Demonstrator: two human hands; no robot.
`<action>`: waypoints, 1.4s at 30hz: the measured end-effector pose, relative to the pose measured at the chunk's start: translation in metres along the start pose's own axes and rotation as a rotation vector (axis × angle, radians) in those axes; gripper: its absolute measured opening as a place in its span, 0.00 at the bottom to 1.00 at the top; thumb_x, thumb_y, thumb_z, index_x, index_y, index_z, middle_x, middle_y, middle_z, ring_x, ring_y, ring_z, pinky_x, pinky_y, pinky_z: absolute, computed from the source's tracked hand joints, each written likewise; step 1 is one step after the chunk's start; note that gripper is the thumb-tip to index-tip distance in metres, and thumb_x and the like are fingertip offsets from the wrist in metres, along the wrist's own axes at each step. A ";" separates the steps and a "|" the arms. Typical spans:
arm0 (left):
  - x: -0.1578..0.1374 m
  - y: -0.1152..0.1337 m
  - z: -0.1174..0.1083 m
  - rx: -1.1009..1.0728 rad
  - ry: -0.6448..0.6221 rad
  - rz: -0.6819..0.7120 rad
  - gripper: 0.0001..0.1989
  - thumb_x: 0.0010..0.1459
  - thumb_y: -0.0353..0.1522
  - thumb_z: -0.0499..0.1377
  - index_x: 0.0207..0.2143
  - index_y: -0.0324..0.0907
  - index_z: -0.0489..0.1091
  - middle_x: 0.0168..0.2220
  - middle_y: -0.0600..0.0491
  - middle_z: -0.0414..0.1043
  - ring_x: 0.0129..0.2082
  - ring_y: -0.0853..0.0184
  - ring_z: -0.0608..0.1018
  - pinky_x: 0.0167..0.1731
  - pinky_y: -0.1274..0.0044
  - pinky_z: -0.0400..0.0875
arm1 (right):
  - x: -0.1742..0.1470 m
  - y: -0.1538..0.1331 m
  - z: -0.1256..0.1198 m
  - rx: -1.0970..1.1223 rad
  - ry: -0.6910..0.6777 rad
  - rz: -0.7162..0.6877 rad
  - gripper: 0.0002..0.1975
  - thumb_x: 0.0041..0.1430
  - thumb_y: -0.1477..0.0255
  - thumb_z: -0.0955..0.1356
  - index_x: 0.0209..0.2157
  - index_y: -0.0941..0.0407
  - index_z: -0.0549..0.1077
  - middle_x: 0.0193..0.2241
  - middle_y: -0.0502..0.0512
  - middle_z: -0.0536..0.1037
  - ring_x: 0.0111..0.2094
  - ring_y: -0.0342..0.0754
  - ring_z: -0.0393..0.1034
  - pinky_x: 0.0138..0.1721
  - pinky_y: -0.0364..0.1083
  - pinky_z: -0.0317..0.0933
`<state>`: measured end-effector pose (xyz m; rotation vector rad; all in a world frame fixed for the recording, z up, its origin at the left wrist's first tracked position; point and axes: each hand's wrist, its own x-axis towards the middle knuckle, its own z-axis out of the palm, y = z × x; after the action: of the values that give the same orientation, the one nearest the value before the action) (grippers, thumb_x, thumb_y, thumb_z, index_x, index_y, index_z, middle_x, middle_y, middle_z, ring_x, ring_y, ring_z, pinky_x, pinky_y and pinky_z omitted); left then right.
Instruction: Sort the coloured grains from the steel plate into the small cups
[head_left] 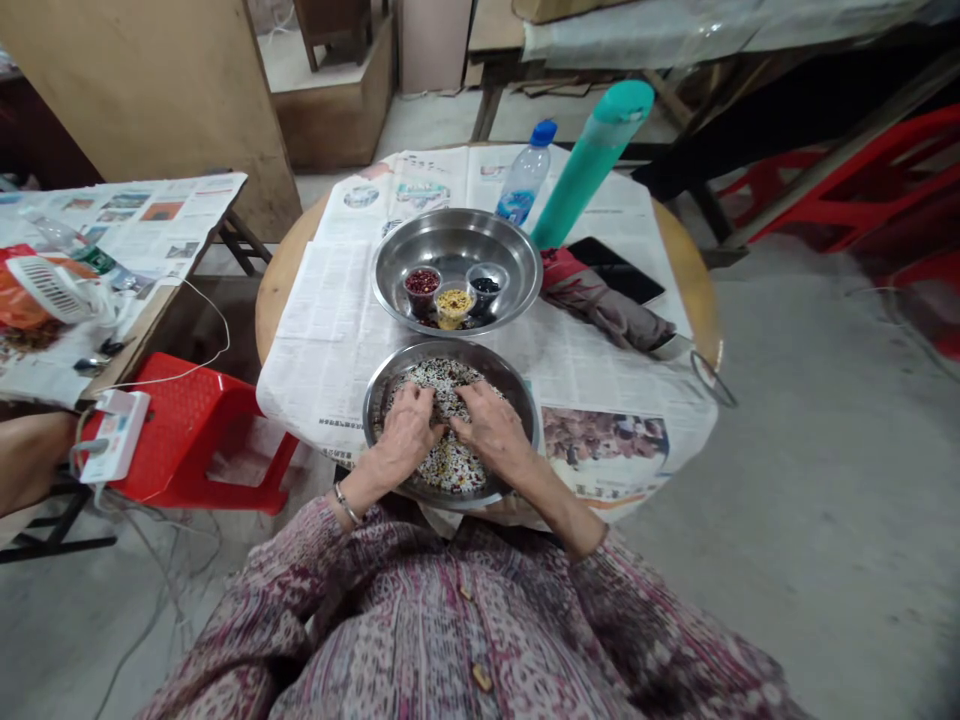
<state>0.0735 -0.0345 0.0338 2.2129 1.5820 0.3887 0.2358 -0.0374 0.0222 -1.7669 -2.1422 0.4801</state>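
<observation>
Close in, at the near edge of the newspaper-covered table (pixel 688 262), a steel bowl (pixel 527 405) is filled with speckled mixed grains (pixel 454 472), and both hands are sunk right in! The left hand (pixel 409 428) is set to the left, the right hand (pixel 493 430) opposite, fingers bent into the grains; whether any are clenched or left loose cannot be told. Just beyond, nearer the table's middle, a second steel basin (pixel 397 255) is occupied by three cups: red beans (pixel 422 282), yellow grains (pixel 454 303), black beans (pixel 486 286). Toward the right edge, a folded umbrella (pixel 611 310) is laid beside a dark flat device (pixel 616 268). Toward the far edge, a blue-capped bottle (pixel 525 175) and a tall green container (pixel 589 165) are placed close together.
</observation>
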 end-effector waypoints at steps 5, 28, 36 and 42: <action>0.004 0.009 0.003 -0.227 -0.074 -0.060 0.13 0.58 0.25 0.60 0.46 0.37 0.72 0.41 0.47 0.77 0.44 0.60 0.78 0.49 0.69 0.74 | 0.007 -0.008 -0.006 0.222 -0.062 0.108 0.15 0.54 0.76 0.65 0.42 0.59 0.78 0.37 0.60 0.81 0.40 0.53 0.74 0.45 0.48 0.65; -0.018 0.016 -0.024 0.195 -0.352 0.672 0.14 0.66 0.26 0.55 0.50 0.46 0.74 0.53 0.47 0.69 0.54 0.57 0.68 0.53 0.67 0.67 | -0.061 0.022 -0.004 0.128 0.184 -0.209 0.13 0.64 0.77 0.61 0.43 0.56 0.75 0.39 0.59 0.80 0.43 0.54 0.73 0.49 0.53 0.68; -0.008 0.000 -0.029 0.282 -0.316 0.464 0.15 0.65 0.20 0.49 0.45 0.40 0.72 0.48 0.46 0.69 0.47 0.61 0.72 0.44 0.72 0.72 | -0.062 0.017 0.004 0.173 0.253 -0.134 0.12 0.65 0.75 0.62 0.42 0.55 0.77 0.41 0.60 0.81 0.44 0.54 0.73 0.50 0.55 0.67; -0.004 -0.012 -0.038 0.187 -0.163 0.249 0.17 0.61 0.33 0.63 0.51 0.41 0.68 0.56 0.44 0.63 0.56 0.54 0.68 0.55 0.63 0.70 | -0.048 0.008 -0.002 0.115 0.238 -0.031 0.19 0.62 0.74 0.62 0.54 0.57 0.72 0.48 0.65 0.76 0.51 0.59 0.69 0.53 0.58 0.66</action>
<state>0.0459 -0.0289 0.0619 2.5231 1.3096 0.1274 0.2524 -0.0827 0.0191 -1.6362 -1.9356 0.3572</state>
